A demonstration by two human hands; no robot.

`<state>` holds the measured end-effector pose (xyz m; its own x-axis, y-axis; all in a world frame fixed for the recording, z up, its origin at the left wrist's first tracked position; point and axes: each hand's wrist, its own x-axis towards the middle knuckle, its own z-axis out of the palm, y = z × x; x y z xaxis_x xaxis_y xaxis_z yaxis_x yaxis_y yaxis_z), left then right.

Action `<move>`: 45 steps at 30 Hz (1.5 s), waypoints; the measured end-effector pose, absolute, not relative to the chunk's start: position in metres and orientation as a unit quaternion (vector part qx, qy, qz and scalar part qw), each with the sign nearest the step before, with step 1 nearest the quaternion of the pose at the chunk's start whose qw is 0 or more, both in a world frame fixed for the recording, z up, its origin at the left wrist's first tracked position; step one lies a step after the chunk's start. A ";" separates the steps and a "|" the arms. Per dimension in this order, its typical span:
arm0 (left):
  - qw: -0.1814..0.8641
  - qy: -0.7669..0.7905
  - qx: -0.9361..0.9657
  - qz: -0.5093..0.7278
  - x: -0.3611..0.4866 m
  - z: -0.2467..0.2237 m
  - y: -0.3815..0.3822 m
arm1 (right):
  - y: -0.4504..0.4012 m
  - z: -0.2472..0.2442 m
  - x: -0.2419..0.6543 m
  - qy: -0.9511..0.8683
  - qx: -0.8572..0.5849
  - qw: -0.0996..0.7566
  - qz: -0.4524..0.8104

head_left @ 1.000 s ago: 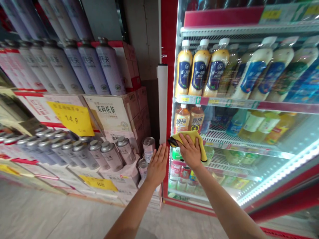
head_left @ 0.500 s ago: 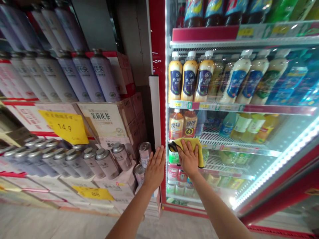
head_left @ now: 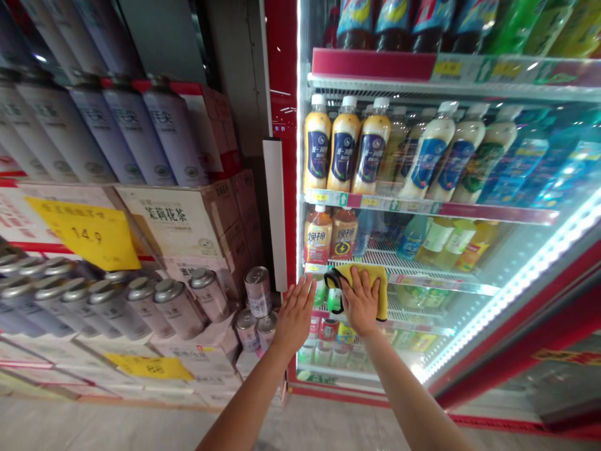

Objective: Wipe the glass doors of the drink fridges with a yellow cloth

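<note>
My right hand (head_left: 362, 302) presses a yellow cloth (head_left: 382, 294) with dark edging against the glass door (head_left: 404, 250) of a lit drinks cooler. Its fingers lie on top of the cloth, and a dark loop of trim (head_left: 334, 275) sticks out at the cloth's left side. To the left, my left hand (head_left: 295, 316) is open, its fingers stretched out over the door's red frame (head_left: 287, 188) and the left edge of the glass. It holds nothing. Behind the glass near the cloth stand orange-labelled bottles (head_left: 318, 238) on a wire shelf.
A white vertical handle strip (head_left: 275, 213) runs along the door frame. Left of it, silver cans (head_left: 171, 307) and tall lilac cans (head_left: 169, 131) stand on stacked cartons (head_left: 173, 219) with yellow price signs (head_left: 87, 232). Bottles (head_left: 370, 150) fill the cooler's upper shelves. Grey floor (head_left: 117, 426) lies below.
My right hand and the cloth have slid right across the glass. My left hand has shifted right, from beside the handle strip onto the glass edge. The whole view has swung slightly right.
</note>
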<state>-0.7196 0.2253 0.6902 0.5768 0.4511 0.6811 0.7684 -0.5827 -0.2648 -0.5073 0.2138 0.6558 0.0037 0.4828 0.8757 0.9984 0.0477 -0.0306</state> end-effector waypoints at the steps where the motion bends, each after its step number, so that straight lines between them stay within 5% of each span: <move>1: 0.277 -0.366 -0.841 -0.286 -0.716 0.687 0.227 | 0.211 0.644 -0.507 -0.626 -0.599 0.368 -0.336; 6: 0.264 -0.400 -0.825 -0.301 -0.698 0.685 0.237 | 0.215 0.647 -0.507 -0.716 -0.538 0.310 -0.319; 10: 0.243 -0.412 -0.818 -0.319 -0.678 0.690 0.243 | 0.215 0.665 -0.474 -0.677 -0.554 0.342 -0.344; 18: 0.251 -0.399 -0.822 -0.321 -0.650 0.678 0.242 | 0.191 0.590 -0.460 -0.590 -0.654 0.368 -0.299; 26: 0.238 -0.379 -0.832 -0.327 -0.619 0.674 0.234 | 0.188 0.646 -0.406 -0.546 -0.650 0.403 -0.341; 36: 0.249 -0.326 -0.842 -0.352 -0.581 0.674 0.223 | 0.178 0.654 -0.384 -0.554 -0.651 0.387 -0.346; 45: 0.236 -0.359 -0.831 -0.353 -0.548 0.678 0.215 | 0.162 0.630 -0.372 -0.492 -0.669 0.467 -0.303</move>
